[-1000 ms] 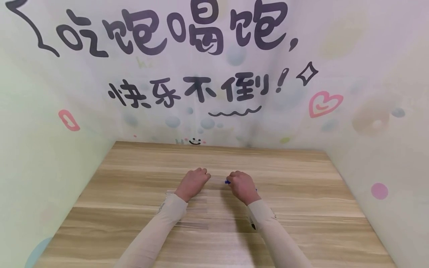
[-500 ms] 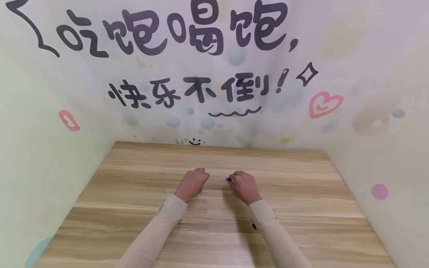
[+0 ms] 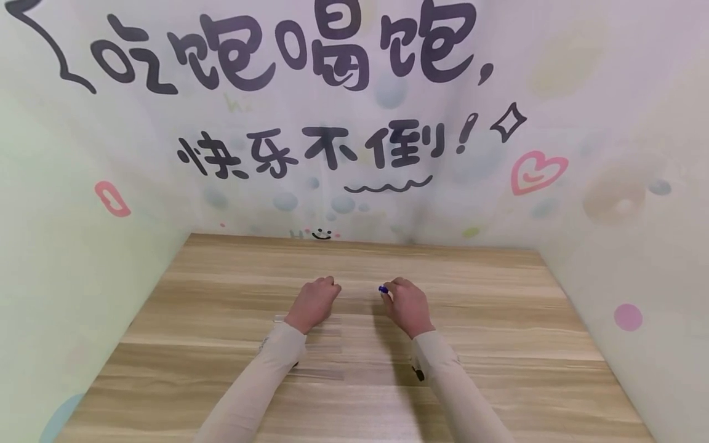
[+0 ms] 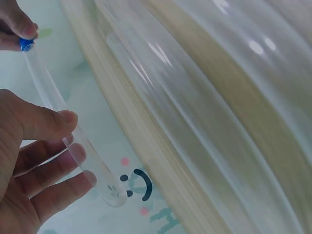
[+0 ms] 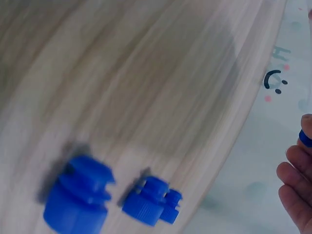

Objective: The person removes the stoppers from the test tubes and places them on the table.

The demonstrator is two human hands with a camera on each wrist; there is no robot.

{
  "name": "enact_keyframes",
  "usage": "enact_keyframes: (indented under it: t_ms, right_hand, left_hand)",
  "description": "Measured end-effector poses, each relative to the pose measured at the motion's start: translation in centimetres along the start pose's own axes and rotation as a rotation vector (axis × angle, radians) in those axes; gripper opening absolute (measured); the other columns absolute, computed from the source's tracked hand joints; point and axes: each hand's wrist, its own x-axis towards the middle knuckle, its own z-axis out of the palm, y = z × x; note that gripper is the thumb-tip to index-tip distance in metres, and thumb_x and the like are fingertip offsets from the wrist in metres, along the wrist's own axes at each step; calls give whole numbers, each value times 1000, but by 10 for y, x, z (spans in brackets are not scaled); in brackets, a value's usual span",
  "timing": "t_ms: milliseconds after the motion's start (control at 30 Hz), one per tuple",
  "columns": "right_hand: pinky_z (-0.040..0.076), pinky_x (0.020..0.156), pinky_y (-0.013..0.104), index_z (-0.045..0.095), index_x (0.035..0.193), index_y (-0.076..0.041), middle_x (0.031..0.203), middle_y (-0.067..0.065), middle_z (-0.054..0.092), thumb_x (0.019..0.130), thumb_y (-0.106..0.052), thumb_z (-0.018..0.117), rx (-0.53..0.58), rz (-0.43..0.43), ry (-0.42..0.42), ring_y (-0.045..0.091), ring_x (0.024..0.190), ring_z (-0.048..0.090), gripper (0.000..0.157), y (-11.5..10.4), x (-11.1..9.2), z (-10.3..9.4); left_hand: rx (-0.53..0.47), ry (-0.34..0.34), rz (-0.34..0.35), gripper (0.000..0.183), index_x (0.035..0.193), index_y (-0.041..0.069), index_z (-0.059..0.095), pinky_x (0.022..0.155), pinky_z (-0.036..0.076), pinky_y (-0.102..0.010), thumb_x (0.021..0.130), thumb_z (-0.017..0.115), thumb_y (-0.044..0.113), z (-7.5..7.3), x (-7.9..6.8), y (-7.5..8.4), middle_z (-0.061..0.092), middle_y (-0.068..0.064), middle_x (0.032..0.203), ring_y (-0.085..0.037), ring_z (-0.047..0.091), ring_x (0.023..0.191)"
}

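Note:
My left hand [image 3: 314,304] pinches a clear test tube [image 4: 48,87] between its thumb and fingertips. In the left wrist view the tube slants, its rounded end [image 4: 114,197] at the lower right. My right hand [image 3: 408,306] pinches a blue stopper [image 3: 383,289] with thumb and fingers. That stopper meets the tube's mouth in the left wrist view; how deep it sits cannot be told. Both hands are raised over the far half of the table. In the right wrist view only the fingers [image 5: 295,170] of the right hand show, at the right edge.
More clear tubes [image 4: 185,117] lie side by side on the wooden table [image 3: 498,369], partly under my left forearm. Loose blue stoppers [image 5: 78,200] stand on the wood near the right wrist. A printed white backdrop [image 3: 354,209] rises behind the table's far edge.
The blue stopper has shifted slightly up and right with my right fingers and shows more clearly. My left hand has drifted a little to the left.

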Motion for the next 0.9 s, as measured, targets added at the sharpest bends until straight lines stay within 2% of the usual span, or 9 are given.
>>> enact_keyframes:
  t_ms: [200, 467, 633, 900]
  right_hand:
    - [54, 64, 31, 73, 95, -2, 84, 7, 65, 80, -12, 74, -13, 17, -10, 21, 75, 62, 18, 13, 0, -2]
    - [54, 69, 36, 69, 104, 3, 91, 14, 66, 81, -3, 69, 118, 95, -92, 26, 80, 62, 24, 29, -3, -4]
    - [54, 69, 38, 68, 100, 1, 88, 13, 68, 80, -3, 70, 132, 117, -90, 26, 78, 63, 21, 41, -7, -5]
    - [54, 67, 40, 67, 94, -1, 86, 13, 70, 80, -3, 69, 135, 179, -157, 27, 76, 65, 14, 60, -13, -6]
  left_hand:
    - [-2, 21, -27, 12, 82, 7, 70, 48, 50, -30, 78, 69, -4, 1, 1, -9, 55, -7, 78, -20, 57, 67]
    - [-22, -34, -64, 12, 82, 5, 68, 53, 52, -31, 78, 68, -6, -1, -2, -18, 55, -8, 77, -22, 59, 71]
    - [-30, -46, -77, 14, 82, 5, 69, 52, 52, -32, 77, 68, -7, 3, -6, -25, 55, -8, 77, -23, 59, 70]
    - [-65, -60, -105, 14, 81, 5, 68, 54, 52, -35, 76, 68, -8, 13, -12, -37, 56, -9, 77, -24, 59, 70]
